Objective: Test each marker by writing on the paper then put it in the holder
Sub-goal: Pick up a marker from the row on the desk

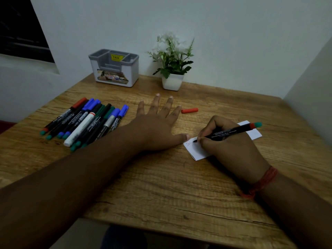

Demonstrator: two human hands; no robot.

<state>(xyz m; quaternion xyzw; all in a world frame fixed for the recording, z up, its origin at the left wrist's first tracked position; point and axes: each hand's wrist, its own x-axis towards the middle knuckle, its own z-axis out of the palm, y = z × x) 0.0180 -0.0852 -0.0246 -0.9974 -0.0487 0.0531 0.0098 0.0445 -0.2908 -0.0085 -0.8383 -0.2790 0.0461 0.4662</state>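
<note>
Right hand (231, 146), near right: fingers curled round a black marker (231, 132), tip down on the paper (197, 150); a red thread band (260, 184) sits at the wrist. Marker: uncapped, slanting up to the right, with a red ring and a teal end at its far tip. Paper: small white slip lying flat on the wooden worktop (161, 186), partly under the right hand, with a few faint red letters at its left end. Left hand (158, 123), centre: laid flat on the worktop, fingers straight and spread, holding nothing; thumb tip touching the left edge of the paper. Loose markers (86, 121), left: a row lying side by side, with red, blue, green and black caps and one white barrel. Red cap (189, 110): lying alone just beyond the left hand's fingers. Holder (115, 69), far left of centre: grey-and-white box with several compartments, a yellow sticker inside. Potted plant (172, 65), far centre: white flowers in a white pot, just right of the holder.
</note>
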